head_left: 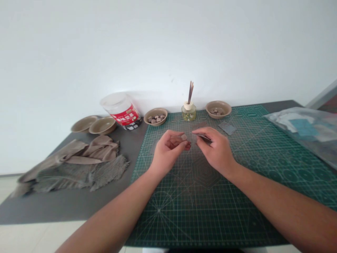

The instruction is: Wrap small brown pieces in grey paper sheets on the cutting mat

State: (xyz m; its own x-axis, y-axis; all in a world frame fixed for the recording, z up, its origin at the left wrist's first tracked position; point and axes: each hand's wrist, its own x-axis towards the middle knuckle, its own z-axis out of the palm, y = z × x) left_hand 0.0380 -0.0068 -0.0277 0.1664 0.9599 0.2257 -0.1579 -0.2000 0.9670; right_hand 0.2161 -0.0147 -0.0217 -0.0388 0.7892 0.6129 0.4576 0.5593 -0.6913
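Both my hands are raised over the green cutting mat [181, 218], fingertips close to each other. Between the thumb and forefinger of my left hand [168, 149] sits a small pale stone [184, 137], its other fingers curled behind. A thin dark flat piece [205, 138], seen nearly edge-on, is pinched in my right hand [217, 149], a little apart from the stone. Just beyond that hand, a grey square sheet [227, 128] lies flat on the mat. Bowls at the back hold similar stones: several in the left bowl [155, 117], some in the right bowl [218, 109].
A reed diffuser [189, 112] stands between the bowls. To the left are a tilted plastic jar [122, 110] with a red label, two more bowls [102, 125] and a crumpled grey-brown cloth [76, 163]. At right lies a clear plastic bag [302, 126]. A white wall rises behind.
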